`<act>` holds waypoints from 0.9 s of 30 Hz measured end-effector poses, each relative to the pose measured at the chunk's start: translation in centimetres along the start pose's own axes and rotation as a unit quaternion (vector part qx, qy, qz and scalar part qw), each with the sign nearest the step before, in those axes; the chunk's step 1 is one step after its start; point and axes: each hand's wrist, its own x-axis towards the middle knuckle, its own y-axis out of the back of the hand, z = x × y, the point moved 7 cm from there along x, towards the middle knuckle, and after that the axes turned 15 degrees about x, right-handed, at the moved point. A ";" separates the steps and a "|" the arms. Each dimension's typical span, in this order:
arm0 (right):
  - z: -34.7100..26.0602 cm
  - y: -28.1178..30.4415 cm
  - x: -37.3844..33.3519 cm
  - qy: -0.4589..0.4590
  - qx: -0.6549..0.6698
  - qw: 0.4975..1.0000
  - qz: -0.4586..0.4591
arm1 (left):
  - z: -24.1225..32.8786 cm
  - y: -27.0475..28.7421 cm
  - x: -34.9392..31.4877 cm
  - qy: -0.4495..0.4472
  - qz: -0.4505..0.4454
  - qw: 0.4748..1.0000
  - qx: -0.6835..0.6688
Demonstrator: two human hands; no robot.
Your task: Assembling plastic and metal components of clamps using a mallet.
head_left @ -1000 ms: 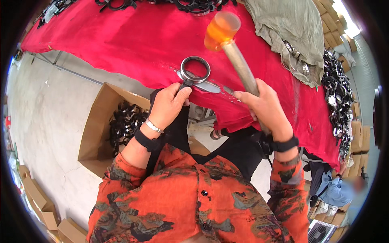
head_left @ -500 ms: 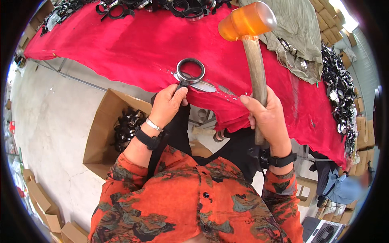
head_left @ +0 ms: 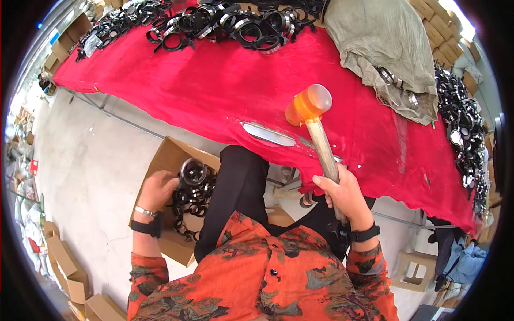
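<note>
Over the open cardboard box at the lower left, my left hand is closed, thumb and fingers together. At its fingertips is a ring-shaped part with a silver rim, above a pile of similar black rings inside the box. A wooden-handled mallet with an amber head is gripped in my right hand. The mallet stands upright in front of the red-covered table, its head above the cloth. On the table's near edge, a flat metal strip shows through the cloth.
Heaps of black and silver rings line the table's far side, with more along its right end. A grey-green cloth partly covers some rings. Cardboard pieces lie at the lower left. At the right edge, blue clothing is visible.
My left hand has carried the ring from the table's near edge down and left to the box. The mallet, still in my right hand, has come lower. The view has shifted.
</note>
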 end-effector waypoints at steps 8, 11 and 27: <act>1.8 -0.1 0.5 -0.007 -0.012 1.000 0.008 | 16.1 4.6 17.1 -0.320 0.189 0.925 0.085; 2.3 -0.1 0.3 -0.029 0.037 0.999 0.009 | 20.4 2.4 27.1 -0.267 0.143 0.928 0.218; 4.2 -0.4 0.5 -0.003 0.077 0.997 -0.012 | 21.0 0.0 26.0 -0.318 0.181 0.873 0.322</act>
